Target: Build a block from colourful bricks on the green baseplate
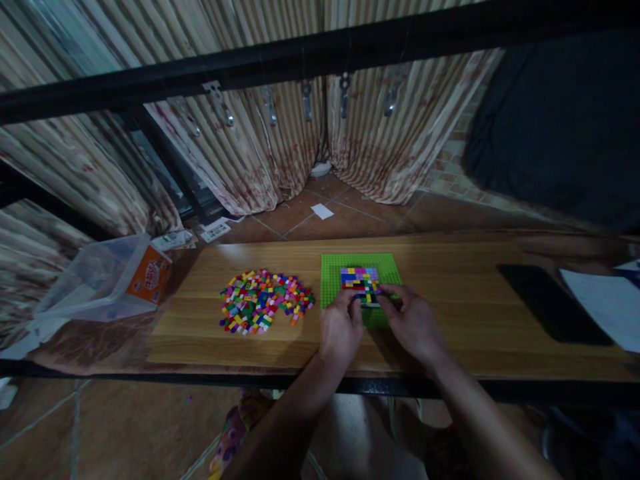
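A green studded baseplate [330, 267] lies on the wooden tabletop in front of me. On it is a multicoloured toy brick build [360, 275], with pink, blue, yellow, red and dark pieces. My left hand [343, 327] is closed at the near left corner of the build, thumb and fingers gripping its edge. At the near right corner, my right hand [413, 323] pinches the edge in the same way. The fingers cover part of the build's near side, so I cannot tell whether it is fixed to the baseplate. Left of the baseplate is a loose pile of small coloured toy bricks [257, 300].
A clear plastic box [95, 287] with an orange label stands past the table's left end. On the right lie a dark flat tablet-like object [550, 303] and white paper [603, 300]. A black metal bar [280, 53] crosses above the far side, before striped curtains [240, 147].
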The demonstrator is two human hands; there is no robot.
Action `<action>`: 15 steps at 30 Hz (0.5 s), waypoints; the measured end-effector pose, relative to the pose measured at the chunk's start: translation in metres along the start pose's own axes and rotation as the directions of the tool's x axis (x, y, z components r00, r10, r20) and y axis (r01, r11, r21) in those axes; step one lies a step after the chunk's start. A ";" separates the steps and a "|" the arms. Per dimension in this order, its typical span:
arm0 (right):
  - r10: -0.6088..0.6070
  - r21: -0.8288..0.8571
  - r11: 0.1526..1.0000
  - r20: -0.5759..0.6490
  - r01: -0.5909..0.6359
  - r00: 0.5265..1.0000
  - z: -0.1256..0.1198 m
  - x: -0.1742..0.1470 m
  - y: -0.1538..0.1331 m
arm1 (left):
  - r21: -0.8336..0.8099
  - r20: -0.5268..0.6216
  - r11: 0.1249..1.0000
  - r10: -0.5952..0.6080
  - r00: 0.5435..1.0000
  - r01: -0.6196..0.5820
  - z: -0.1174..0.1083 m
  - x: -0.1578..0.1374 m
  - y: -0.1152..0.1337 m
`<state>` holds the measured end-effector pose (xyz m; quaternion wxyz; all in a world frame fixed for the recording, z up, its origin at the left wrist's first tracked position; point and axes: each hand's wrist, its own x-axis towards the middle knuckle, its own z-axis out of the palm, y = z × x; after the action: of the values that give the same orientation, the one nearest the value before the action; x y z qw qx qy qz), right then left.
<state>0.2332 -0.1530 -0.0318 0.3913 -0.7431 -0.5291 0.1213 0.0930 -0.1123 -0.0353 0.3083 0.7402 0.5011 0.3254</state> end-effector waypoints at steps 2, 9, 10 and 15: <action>-0.003 -0.003 1.000 -0.007 0.003 1.000 0.000 0.000 -0.001 | -0.020 0.006 1.000 -0.021 1.000 0.021 0.000 0.001 0.000; -0.006 -0.010 1.000 -0.005 0.006 1.000 0.001 -0.001 0.001 | -0.071 0.011 0.996 -0.050 0.999 0.050 -0.002 0.003 0.003; -0.006 -0.009 1.000 -0.009 0.006 1.000 0.002 -0.001 0.002 | -0.086 0.011 0.995 -0.053 0.999 0.054 -0.003 0.003 0.002; -0.007 -0.008 1.000 -0.005 0.007 1.000 0.002 0.000 0.003 | -0.106 0.040 0.993 -0.046 0.998 0.050 -0.004 0.006 -0.001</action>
<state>0.2339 -0.1527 -0.0350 0.3901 -0.7432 -0.5310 0.1159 0.0909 -0.1062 -0.0331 0.3644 0.7163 0.4950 0.3304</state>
